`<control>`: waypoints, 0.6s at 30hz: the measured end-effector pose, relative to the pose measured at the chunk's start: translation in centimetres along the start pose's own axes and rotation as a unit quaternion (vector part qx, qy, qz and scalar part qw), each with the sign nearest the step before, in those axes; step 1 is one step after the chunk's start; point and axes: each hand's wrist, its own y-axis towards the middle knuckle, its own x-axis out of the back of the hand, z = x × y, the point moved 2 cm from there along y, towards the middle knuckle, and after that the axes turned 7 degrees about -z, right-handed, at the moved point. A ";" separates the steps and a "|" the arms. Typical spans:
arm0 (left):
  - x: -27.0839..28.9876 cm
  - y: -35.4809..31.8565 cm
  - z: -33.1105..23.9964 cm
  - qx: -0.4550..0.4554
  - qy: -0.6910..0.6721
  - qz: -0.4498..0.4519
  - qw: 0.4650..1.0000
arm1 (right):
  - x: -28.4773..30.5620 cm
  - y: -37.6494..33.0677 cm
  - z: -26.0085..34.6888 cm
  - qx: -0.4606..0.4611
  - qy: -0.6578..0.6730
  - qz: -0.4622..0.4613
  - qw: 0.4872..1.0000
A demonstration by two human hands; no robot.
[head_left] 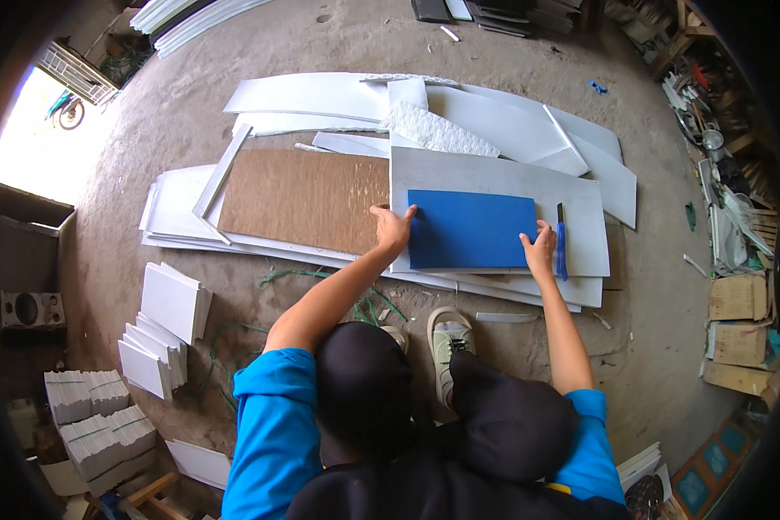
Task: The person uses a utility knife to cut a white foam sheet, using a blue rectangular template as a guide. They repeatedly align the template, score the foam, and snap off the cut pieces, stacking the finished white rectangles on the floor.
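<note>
A flat blue rectangular board lies on a larger white foam sheet in front of me. My left hand is at its left edge, thumb against the blue surface. At the opposite edge, my right hand grips the board near its lower right side, thumb on the rim. Just right of that hand, a blue-handled cutter knife with a dark tip rests on the white sheet. A brown wooden board lies left of the blue one, close to my left hand.
Other white sheets and a rough offcut spread behind the work. Cut white panels and stacked white blocks stand at lower left. Green strapping lies by my feet. Cardboard boxes and clutter line the right.
</note>
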 end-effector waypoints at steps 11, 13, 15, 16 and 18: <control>6.9 -2.2 3.1 -0.040 0.094 0.055 0.993 | 2.3 -4.3 3.1 0.018 0.062 0.033 0.997; 7.2 -2.7 1.7 -0.074 0.058 0.057 0.994 | 2.1 -5.0 2.6 0.044 0.062 0.016 0.997; 7.4 -2.8 0.6 -0.086 0.037 0.062 0.994 | 1.7 -4.6 2.7 0.020 0.088 0.021 0.996; 7.3 -2.5 0.1 -0.081 0.035 0.066 0.994 | 1.6 -4.1 3.1 0.023 0.099 0.020 0.995; 7.1 -1.2 0.4 -0.093 0.035 0.039 0.994 | 1.3 -3.1 5.0 0.029 0.131 0.005 0.991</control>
